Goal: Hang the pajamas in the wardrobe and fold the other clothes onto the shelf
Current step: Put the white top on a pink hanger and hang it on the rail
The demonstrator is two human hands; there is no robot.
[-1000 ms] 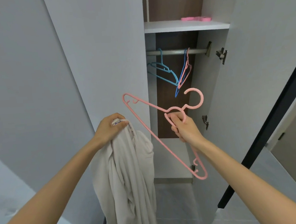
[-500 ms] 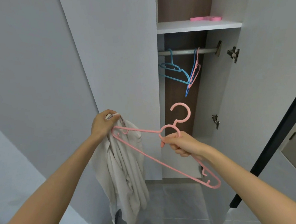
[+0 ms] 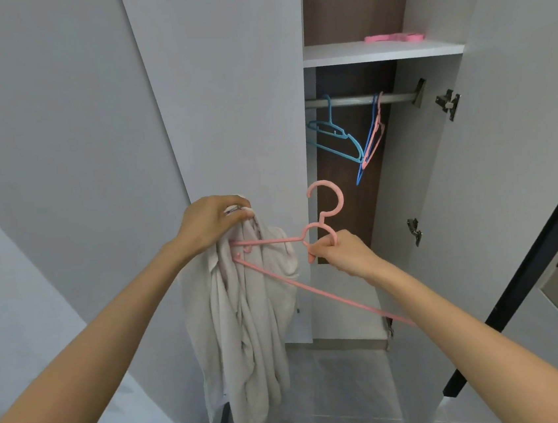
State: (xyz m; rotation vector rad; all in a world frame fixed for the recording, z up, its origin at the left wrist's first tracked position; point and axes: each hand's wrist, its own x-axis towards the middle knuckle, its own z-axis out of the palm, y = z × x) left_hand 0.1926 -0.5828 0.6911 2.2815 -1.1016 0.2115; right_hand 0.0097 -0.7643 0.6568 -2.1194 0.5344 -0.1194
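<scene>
My left hand (image 3: 211,220) grips the top of a cream pajama garment (image 3: 248,321), which hangs down in loose folds in front of the wardrobe. My right hand (image 3: 340,254) pinches a pink plastic hanger (image 3: 325,203) at the neck below its hook. The hanger's left arm end lies against the garment's upper part, just under my left hand; its long bar slants down to the right past my right wrist. Behind, the open wardrobe shows a metal rail (image 3: 352,101) and a white shelf (image 3: 381,51) above it.
On the rail hang a teal hanger (image 3: 333,138) and a blue and pink pair (image 3: 371,136). A pink object (image 3: 393,38) lies on the shelf. An open door panel (image 3: 515,117) stands at the right, a closed one (image 3: 226,113) at the left. Grey floor tiles lie below.
My right hand has swung the pink hanger from tilted to nearly level and brought its left arm end up to the garment under my left hand. The view has moved closer to the wardrobe.
</scene>
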